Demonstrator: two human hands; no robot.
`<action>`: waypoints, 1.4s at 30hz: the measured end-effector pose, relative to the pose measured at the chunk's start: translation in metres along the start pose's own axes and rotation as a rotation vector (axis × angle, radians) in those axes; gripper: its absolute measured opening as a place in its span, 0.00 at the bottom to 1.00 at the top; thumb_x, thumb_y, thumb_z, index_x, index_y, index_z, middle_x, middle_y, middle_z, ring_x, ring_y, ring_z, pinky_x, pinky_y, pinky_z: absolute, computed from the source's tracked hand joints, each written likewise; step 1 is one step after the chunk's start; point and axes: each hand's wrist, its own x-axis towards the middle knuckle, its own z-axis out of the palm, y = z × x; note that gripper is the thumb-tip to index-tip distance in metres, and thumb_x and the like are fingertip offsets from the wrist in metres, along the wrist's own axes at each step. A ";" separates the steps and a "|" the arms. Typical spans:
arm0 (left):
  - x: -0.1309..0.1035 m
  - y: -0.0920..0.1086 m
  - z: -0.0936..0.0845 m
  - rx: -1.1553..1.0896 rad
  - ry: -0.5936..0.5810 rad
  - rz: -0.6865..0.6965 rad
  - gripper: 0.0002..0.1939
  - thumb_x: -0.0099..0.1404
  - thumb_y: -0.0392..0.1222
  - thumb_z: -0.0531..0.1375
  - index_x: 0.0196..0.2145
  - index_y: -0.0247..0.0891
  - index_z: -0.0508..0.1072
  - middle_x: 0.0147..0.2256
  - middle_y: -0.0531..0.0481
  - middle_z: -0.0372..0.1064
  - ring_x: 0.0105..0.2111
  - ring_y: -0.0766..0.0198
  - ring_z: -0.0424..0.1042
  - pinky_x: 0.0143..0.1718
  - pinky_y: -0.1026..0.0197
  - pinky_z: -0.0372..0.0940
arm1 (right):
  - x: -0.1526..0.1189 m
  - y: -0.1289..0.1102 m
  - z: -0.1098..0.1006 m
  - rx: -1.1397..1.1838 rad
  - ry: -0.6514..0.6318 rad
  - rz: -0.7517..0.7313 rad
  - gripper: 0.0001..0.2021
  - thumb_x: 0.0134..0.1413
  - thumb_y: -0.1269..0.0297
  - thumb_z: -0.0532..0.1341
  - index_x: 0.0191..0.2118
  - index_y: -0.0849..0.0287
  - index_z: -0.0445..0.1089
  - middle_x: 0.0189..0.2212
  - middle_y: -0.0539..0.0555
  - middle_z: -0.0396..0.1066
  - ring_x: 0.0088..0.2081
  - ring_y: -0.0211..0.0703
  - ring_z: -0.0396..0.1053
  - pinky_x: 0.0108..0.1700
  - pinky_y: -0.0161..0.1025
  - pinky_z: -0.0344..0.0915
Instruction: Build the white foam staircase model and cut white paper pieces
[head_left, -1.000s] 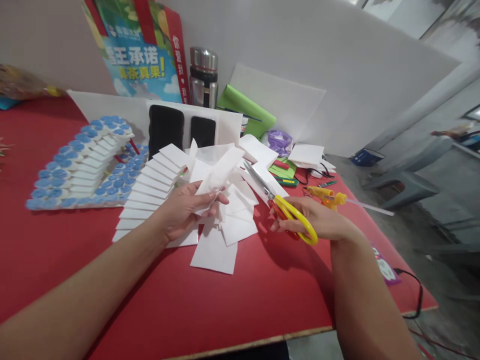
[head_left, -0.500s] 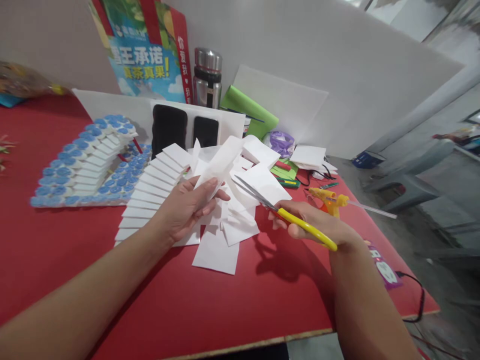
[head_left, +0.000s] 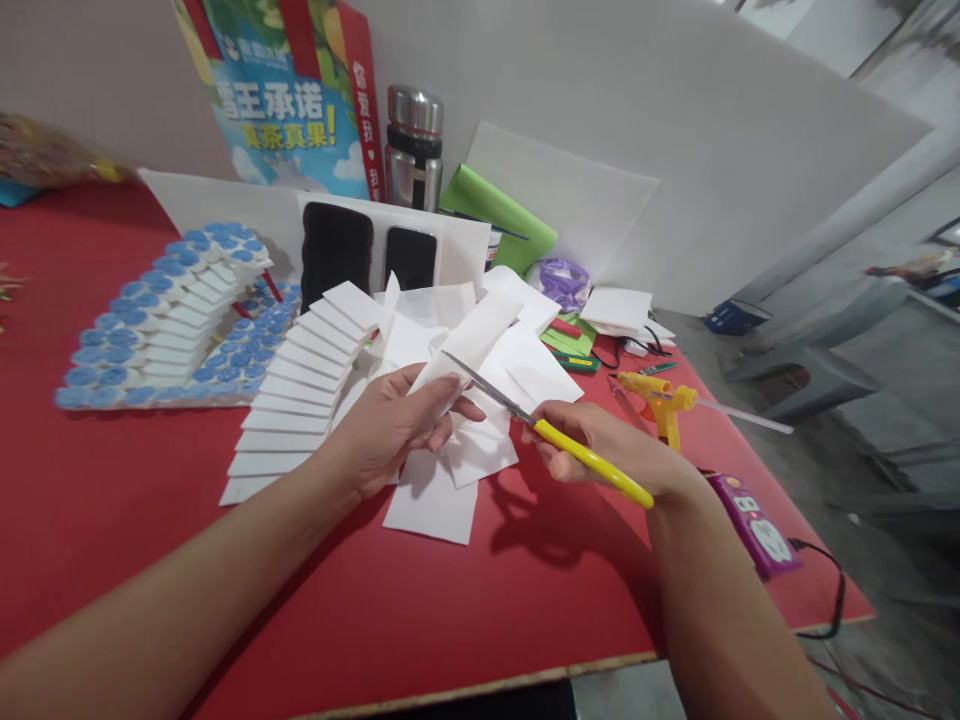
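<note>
My left hand [head_left: 409,420] pinches a folded strip of white paper [head_left: 480,330] between thumb and fingers. In my right hand [head_left: 592,440] is a pair of scissors [head_left: 592,462] with yellow handles, its metal blades lying across the lower part of the strip near my left thumb. I cannot tell whether the blades are cutting. Loose white paper pieces [head_left: 431,510] lie under both hands. A fanned row of white stepped pieces [head_left: 292,400] sits left of the paper. Farther left stands a blue-and-white model [head_left: 127,355] with similar white steps.
On the right are a yellow glue gun [head_left: 664,400] and a purple power strip [head_left: 757,530] with a black cable. Two dark phones [head_left: 337,255] lean at the back, near a steel flask [head_left: 415,150], a printed bag [head_left: 292,110] and rolled green paper [head_left: 495,210].
The scissors have moved left, and their blades now overlap the paper strip. My left hand has shifted slightly right and down with the strip, which leans farther right.
</note>
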 end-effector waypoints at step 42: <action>-0.001 0.000 -0.001 -0.038 -0.033 -0.036 0.14 0.63 0.49 0.71 0.35 0.35 0.77 0.35 0.44 0.81 0.17 0.76 0.59 0.16 0.70 0.49 | 0.009 -0.009 0.013 0.035 0.157 0.129 0.28 0.38 0.39 0.75 0.28 0.58 0.68 0.24 0.45 0.60 0.27 0.35 0.53 0.29 0.37 0.49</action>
